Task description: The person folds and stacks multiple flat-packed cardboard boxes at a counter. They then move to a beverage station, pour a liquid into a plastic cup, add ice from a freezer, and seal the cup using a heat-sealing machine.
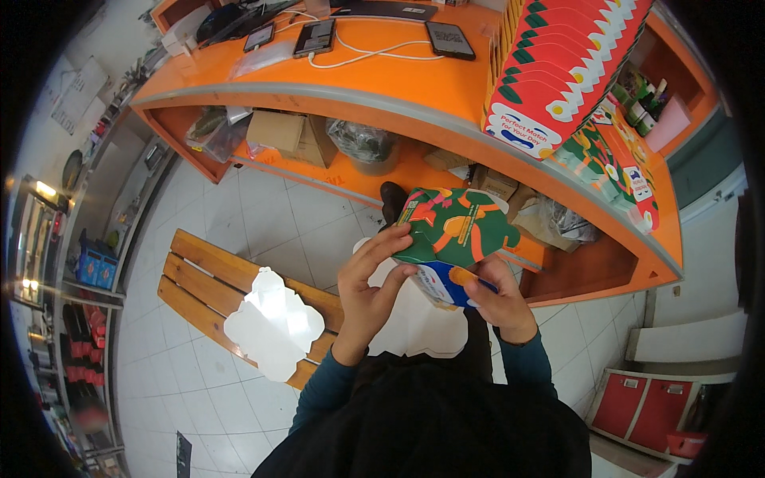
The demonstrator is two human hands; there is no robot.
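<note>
A small printed cardboard box point(454, 227), green with orange and red shapes on top and blue on the near side, is held up in front of me between both hands. My left hand point(373, 275) grips its left end, fingers on the upper edge and thumb near the blue side. At the lower right corner, my right hand point(504, 301) pinches a blue edge with the thumb in front. Flat white die-cut carton sheets point(426, 325) lie on my lap beneath the box. The far side of the box is hidden.
To my left, a slatted wooden bench point(199, 267) carries another white carton sheet point(275, 325). Ahead curves an orange counter point(382, 80) with phones point(450, 40), white cables and a tall row of nested red cartons point(550, 72). Its shelf below holds a cardboard box point(291, 137).
</note>
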